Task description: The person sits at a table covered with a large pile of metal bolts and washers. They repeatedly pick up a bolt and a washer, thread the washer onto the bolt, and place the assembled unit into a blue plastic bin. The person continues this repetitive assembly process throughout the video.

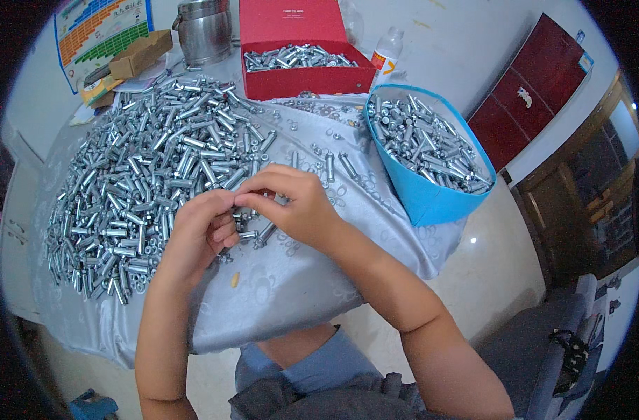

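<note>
My left hand (202,225) and my right hand (300,204) meet over the near edge of a big heap of silvery sleeve anchor bolts (151,168). Thumb and forefinger of each are pinched together, fingertips touching. Whatever lies between them is hidden or too small to name. The left hand's other fingers curl toward its palm. A few loose bolts (265,235) lie on the cloth beneath the right hand. Beyond it, more single bolts (347,165) are spread between the heap and a blue fabric bin (431,204) filled with bolts.
A red box (302,83) with its lid raised holds more bolts at the back. Near it stand a plastic bottle (389,50) and a metal pot (204,35). Small nuts and washers dot the silvery tablecloth (284,297). A grey chair (536,336) is at the right.
</note>
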Demonstrator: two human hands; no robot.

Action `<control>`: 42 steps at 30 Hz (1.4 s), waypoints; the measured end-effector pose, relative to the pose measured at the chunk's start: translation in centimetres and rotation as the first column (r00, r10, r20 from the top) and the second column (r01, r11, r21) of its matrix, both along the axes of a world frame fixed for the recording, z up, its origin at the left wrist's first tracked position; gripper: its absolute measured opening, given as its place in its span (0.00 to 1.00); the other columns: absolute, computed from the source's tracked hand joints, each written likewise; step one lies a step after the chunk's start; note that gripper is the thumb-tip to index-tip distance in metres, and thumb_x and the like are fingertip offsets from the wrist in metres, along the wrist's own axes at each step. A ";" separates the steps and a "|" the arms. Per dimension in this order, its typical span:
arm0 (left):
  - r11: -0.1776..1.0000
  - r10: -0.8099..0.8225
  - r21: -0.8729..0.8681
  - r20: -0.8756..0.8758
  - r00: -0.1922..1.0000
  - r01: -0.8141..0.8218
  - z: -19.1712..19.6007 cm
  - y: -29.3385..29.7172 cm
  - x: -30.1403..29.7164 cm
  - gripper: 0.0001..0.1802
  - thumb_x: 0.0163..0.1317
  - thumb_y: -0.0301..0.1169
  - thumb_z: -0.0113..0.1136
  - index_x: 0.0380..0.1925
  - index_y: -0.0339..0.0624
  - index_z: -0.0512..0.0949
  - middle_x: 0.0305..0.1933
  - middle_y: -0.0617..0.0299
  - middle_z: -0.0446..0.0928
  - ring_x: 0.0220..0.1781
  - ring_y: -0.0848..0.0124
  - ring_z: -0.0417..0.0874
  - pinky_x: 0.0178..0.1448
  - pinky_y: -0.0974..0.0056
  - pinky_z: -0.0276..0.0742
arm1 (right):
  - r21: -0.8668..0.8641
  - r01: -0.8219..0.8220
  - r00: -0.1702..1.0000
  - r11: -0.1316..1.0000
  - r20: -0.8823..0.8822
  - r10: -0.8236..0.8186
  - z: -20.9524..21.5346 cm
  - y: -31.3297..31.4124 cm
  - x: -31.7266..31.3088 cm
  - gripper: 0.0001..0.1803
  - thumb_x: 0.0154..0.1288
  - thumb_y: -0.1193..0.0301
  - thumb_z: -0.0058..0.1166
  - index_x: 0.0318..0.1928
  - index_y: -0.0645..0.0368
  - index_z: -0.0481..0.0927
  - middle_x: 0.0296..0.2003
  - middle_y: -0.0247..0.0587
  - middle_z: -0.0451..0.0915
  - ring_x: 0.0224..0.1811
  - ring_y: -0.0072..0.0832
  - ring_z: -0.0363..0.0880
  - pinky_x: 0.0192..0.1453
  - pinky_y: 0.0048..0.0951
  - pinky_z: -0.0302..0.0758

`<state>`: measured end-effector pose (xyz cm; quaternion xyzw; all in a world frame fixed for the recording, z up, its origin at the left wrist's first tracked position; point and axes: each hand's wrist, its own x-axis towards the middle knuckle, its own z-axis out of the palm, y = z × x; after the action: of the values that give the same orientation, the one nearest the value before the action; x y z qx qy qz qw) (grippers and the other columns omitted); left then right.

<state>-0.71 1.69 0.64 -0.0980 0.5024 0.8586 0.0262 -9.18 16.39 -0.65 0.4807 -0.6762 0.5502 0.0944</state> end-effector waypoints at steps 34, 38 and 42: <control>0.999 0.036 0.039 -0.038 0.999 -0.034 -0.1 -0.4 0.1 0.06 0.57 0.30 0.50 0.24 0.43 0.67 0.17 0.72 0.55 0.17 0.81 0.58 0.23 0.73 0.58 | 0.019 -0.133 0.900 0.991 0.421 0.113 0.3 0.1 0.3 0.11 0.53 0.73 0.59 0.39 0.61 0.80 0.34 0.36 0.79 0.34 0.17 0.74 0.40 0.19 0.71; 0.999 0.033 0.033 -0.011 0.999 -0.032 0.1 -0.2 0.1 0.06 0.56 0.31 0.51 0.24 0.43 0.67 0.17 0.72 0.55 0.17 0.81 0.57 0.23 0.73 0.58 | 0.018 -0.111 0.950 0.994 0.295 0.100 0.2 -0.1 0.3 0.10 0.51 0.74 0.60 0.37 0.59 0.81 0.32 0.35 0.79 0.32 0.18 0.72 0.36 0.19 0.69; 0.998 0.044 0.054 -0.006 0.999 -0.044 0.1 -0.1 0.2 0.06 0.56 0.31 0.51 0.24 0.43 0.67 0.17 0.72 0.55 0.17 0.81 0.57 0.22 0.73 0.58 | -0.012 -0.105 0.964 0.994 0.245 0.105 0.0 -0.3 0.3 0.11 0.49 0.75 0.61 0.36 0.58 0.82 0.32 0.35 0.78 0.33 0.19 0.72 0.36 0.18 0.68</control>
<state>-0.55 1.56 0.78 -0.1054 0.4771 0.8725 0.0084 -8.86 16.12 -0.62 0.4441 -0.6566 0.6093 -0.0194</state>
